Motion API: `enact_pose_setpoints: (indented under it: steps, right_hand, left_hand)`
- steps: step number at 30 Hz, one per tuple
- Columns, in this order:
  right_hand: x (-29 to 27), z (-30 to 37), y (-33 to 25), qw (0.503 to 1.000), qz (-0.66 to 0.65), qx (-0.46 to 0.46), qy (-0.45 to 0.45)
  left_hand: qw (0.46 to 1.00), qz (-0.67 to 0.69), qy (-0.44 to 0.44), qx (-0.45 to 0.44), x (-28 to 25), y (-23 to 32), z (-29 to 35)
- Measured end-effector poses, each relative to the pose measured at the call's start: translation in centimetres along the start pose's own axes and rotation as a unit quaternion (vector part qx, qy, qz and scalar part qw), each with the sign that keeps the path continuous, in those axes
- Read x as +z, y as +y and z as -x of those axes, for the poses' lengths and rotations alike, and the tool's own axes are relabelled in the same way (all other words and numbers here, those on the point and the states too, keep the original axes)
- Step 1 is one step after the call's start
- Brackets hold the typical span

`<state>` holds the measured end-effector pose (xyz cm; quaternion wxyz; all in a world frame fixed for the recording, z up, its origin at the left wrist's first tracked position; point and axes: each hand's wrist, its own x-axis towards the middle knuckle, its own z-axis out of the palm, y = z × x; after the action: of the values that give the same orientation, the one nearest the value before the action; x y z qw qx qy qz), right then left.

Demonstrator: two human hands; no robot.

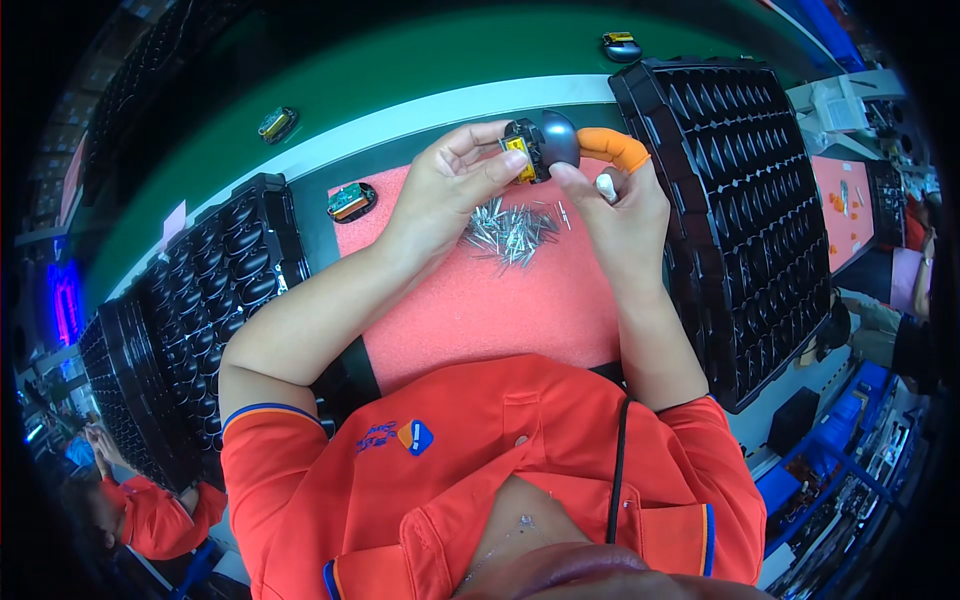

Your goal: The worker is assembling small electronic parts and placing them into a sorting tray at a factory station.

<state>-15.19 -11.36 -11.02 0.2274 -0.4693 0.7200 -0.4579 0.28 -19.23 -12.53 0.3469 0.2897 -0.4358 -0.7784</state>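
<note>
Above the pink mat (480, 320), my left hand (455, 178) is closed on a small black electronic assembly (522, 150) with a yellow part facing me. Right beside it is a glossy dark rounded shell (559, 138), between the thumb and finger of my right hand (625, 205). Whether the shell and the assembly are joined cannot be made out. Orange covers (615, 148) sit on fingers of my right hand, and a white-ended stick-like tool (606, 187) pokes out of its grip. Below both hands lies a pile of thin metal pins (510, 232).
A similar assembly with a green board (351, 202) rests at the mat's left corner. Two more units (277, 124) (621, 46) sit on the green surface (400, 70). Black moulded trays stand at left (215, 270) and right (740, 220). Another person (160, 515) is at lower left.
</note>
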Motion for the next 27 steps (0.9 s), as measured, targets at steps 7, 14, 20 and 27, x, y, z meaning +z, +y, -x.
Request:
enact_pose_setpoints:
  steps: [7, 14, 20, 27]
  right_hand:
    - [-0.17, -0.41, 0.01, 0.983, -0.172, 0.043, -0.054]
    - [-0.04, -0.43, 0.57, 0.99, -0.129, 0.02, -0.052]
    - [0.27, 0.02, 0.06, 0.997, -0.062, -0.031, 0.016]
    - [0.2, -0.37, 0.4, 0.991, -0.132, -0.003, -0.021]
  left_hand:
    - [0.999, -0.019, 0.003, -0.041, -0.03, -0.05, -0.22]
    - [0.999, -0.028, -0.014, -0.044, -0.36, -0.2, -0.25]
    - [1.0, -0.028, -0.005, -0.009, -0.27, -0.26, -0.15]
    - [1.0, -0.026, 0.002, -0.01, -0.1, -0.14, 0.01]
